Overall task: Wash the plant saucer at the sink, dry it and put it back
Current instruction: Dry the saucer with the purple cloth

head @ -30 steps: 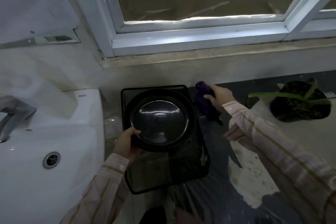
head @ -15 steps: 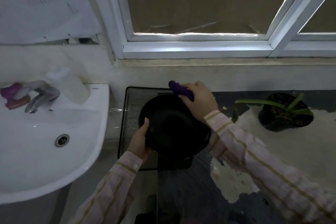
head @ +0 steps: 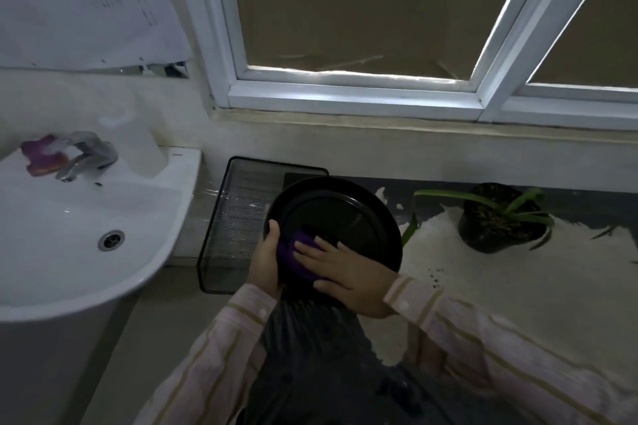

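The black saucer (head: 345, 217) is held up and tilted toward the camera, over the near right corner of a black mesh tray (head: 238, 210), which sits just right of the sink (head: 69, 228). The left hand (head: 266, 264) has its grip clamped on the saucer's left rim, thumb over the edge. The right hand (head: 348, 271) lies flat with fingers straight and apart, pressing a purple cloth (head: 293, 254) against the saucer's lower face — not curled round it.

This looks like the drying step, with the washing apparently done. Next, I judge, the cloth must cover the rest of the face and rim. Then the saucer goes back to the potted plant (head: 497, 221), well apart to the right on the table (head: 518, 304) — the pot would likely need lifting to slide the saucer under.
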